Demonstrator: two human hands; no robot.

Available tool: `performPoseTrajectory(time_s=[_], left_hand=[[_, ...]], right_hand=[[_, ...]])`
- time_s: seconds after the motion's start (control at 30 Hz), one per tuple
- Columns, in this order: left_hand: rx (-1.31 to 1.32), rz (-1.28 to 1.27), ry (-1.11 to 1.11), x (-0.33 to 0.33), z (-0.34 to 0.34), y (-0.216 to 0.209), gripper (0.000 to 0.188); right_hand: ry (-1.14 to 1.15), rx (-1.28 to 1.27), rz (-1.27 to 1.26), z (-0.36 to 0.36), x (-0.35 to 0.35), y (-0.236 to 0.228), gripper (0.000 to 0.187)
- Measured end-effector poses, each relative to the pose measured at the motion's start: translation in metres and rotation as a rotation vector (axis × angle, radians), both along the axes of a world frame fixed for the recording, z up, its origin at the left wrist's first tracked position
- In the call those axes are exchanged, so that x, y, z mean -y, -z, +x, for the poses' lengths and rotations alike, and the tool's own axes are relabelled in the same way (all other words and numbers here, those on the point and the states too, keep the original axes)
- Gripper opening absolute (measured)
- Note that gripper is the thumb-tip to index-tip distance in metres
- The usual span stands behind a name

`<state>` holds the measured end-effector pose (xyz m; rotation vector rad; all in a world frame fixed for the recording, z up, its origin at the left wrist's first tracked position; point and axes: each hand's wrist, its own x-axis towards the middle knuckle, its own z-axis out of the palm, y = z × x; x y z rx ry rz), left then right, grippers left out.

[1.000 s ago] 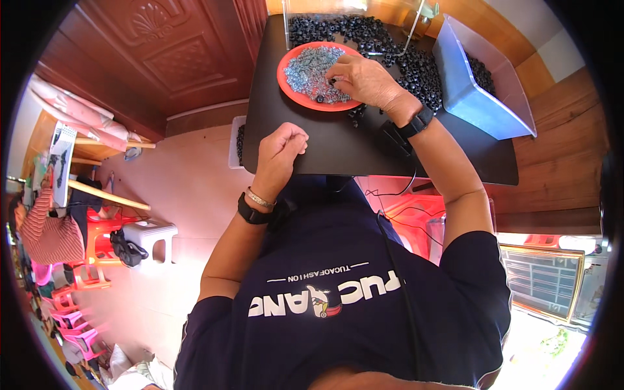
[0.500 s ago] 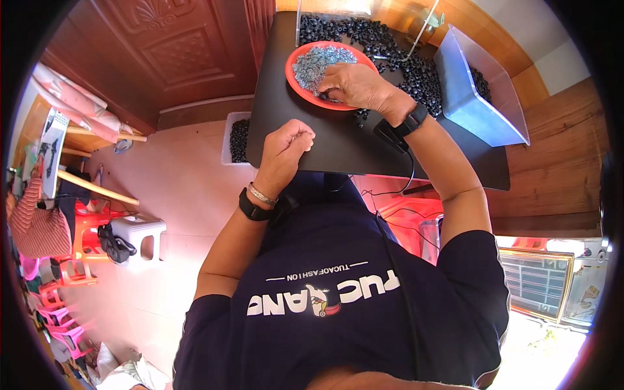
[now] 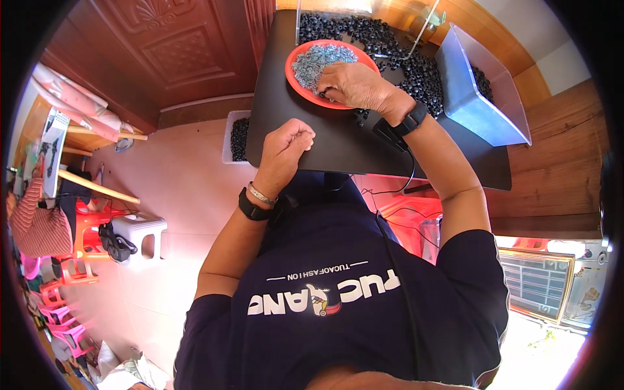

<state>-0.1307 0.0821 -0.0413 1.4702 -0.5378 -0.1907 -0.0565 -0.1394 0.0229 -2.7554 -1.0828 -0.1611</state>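
At the upper middle of the frame, the right hand (image 3: 354, 86) reaches over a red plate (image 3: 290, 77) heaped with small silvery metal pieces (image 3: 320, 62), its fingertips bunched and seemingly pinching a small black part (image 3: 324, 94) near the plate's lower edge. The left hand (image 3: 286, 143), left of centre, is curled inward with the thumb against the fingers (whether it holds anything, I cannot tell). Because the pinch sits so close to the rim, a hard press there could tip the plate or flick metal pieces onto the dark surface (image 3: 270, 94). The loose black parts (image 3: 416, 75) at the upper right of the plate lie uncontained, so a sweeping sleeve or wrist might scatter them or mix them into the metal. A slack grip could also drop the black part among the silvery pieces. The black cable (image 3: 412, 170) hanging below the right wrist could snag on the surface's front edge and jerk the arm, and the blue bin (image 3: 478, 114), upper right, could be knocked by the elbow if it swings outward.
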Motion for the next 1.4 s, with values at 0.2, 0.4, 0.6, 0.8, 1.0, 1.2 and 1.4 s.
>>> performPoseTrajectory(time_s=[0.2,0.4,0.6,0.8,1.0,1.2,1.4], left_hand=[[-0.01,0.001,-0.027,0.003,-0.002,-0.003,0.014],[0.009,0.013,-0.036,0.002,-0.002,-0.004,0.015],[-0.117,-0.023,-0.03,0.002,0.005,-0.013,0.016],[-0.076,-0.124,-0.019,0.025,0.039,-0.068,0.02],[-0.171,-0.081,0.06,0.075,0.096,-0.074,0.02],[-0.323,-0.151,0.179,0.093,0.113,-0.068,0.023],[-0.429,-0.231,0.286,0.095,0.114,-0.06,0.026]], right_hand=[[-0.024,0.07,0.024,0.003,0.002,0.005,0.008],[-0.04,0.004,0.003,0.012,0.003,0.007,0.012],[0.055,-0.01,0.031,0.005,0.007,0.002,0.017],[0.241,-0.351,0.795,-0.003,0.034,-0.006,0.016],[0.157,-0.184,1.029,-0.002,0.043,-0.01,0.016],[0.124,-0.054,1.043,-0.004,0.05,-0.008,0.016],[0.079,0.009,1.031,0.0,0.046,0.002,0.017]])
